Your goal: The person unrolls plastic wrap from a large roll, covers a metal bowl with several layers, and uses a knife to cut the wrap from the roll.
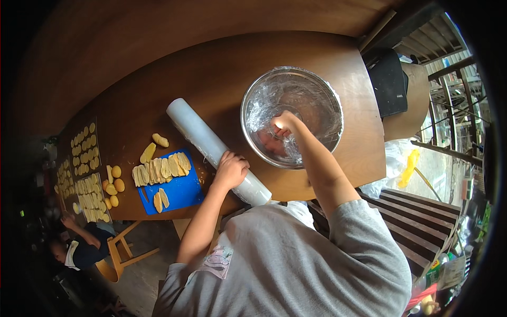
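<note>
My left hand [233,169] lies over a thick roll of clear plastic wrap [198,132], its fingers curled around the near half. The roll rests slantwise on the wooden table. To its right stands a round metal bowl [243,115], lined with crumpled plastic wrap [259,105]. Inside the bowl is my right hand [283,122], with fingers bent down against the wrap; whether they pinch it is hidden. Left of the roll, a blue cutting board [184,194] carries a row of pale yellow slices [160,170], perhaps potato. Two more slices [161,200] lie apart near the board's handle hole.
Two peeled pieces [148,153] lie behind the board. Several round yellow pieces [119,185] sit farther left, beside trays of slices [89,194]. Another person [89,241] is at the table's left end. A slatted bench [416,222] and a black bag [390,87] are at right.
</note>
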`<state>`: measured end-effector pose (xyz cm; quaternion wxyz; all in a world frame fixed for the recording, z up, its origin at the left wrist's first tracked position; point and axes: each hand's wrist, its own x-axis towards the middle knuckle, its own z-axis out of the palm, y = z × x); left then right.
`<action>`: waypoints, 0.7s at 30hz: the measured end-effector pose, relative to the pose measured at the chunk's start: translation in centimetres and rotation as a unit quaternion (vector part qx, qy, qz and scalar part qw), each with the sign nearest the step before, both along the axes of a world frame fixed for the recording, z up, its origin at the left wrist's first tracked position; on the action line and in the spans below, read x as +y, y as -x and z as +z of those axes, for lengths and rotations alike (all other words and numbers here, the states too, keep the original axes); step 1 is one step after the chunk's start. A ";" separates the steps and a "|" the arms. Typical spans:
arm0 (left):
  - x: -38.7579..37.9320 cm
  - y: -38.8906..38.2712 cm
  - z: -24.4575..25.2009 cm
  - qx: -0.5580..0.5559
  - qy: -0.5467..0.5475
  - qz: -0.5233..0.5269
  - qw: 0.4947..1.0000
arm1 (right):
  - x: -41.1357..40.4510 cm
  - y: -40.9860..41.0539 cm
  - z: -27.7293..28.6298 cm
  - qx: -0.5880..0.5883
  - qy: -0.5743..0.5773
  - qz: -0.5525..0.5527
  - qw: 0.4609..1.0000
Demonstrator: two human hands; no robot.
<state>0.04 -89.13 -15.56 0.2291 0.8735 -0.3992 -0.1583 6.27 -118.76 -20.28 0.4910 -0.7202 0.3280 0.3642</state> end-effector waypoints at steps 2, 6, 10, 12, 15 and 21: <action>-0.2 -0.2 -0.2 -0.002 0.008 -0.003 1.000 | -1.6 0.1 1.0 -0.018 -0.099 0.050 0.994; 0.8 0.3 0.1 -0.019 -0.007 0.016 1.000 | -3.3 1.6 5.8 0.001 -0.148 -0.102 0.984; 0.0 0.0 -0.7 -0.032 -0.014 -0.006 0.999 | -6.1 3.8 3.6 0.035 -0.062 -0.220 0.973; -0.4 -0.1 -1.0 -0.030 -0.016 -0.013 0.999 | -5.8 4.1 2.8 0.017 0.029 -0.199 0.979; 0.8 -0.1 -1.2 -0.011 -0.036 0.000 0.999 | -3.8 4.1 6.5 -0.216 0.230 -0.016 0.949; 0.3 -0.9 0.1 0.044 -0.071 -0.025 0.996 | -4.6 13.9 16.0 -0.296 0.564 -0.046 0.770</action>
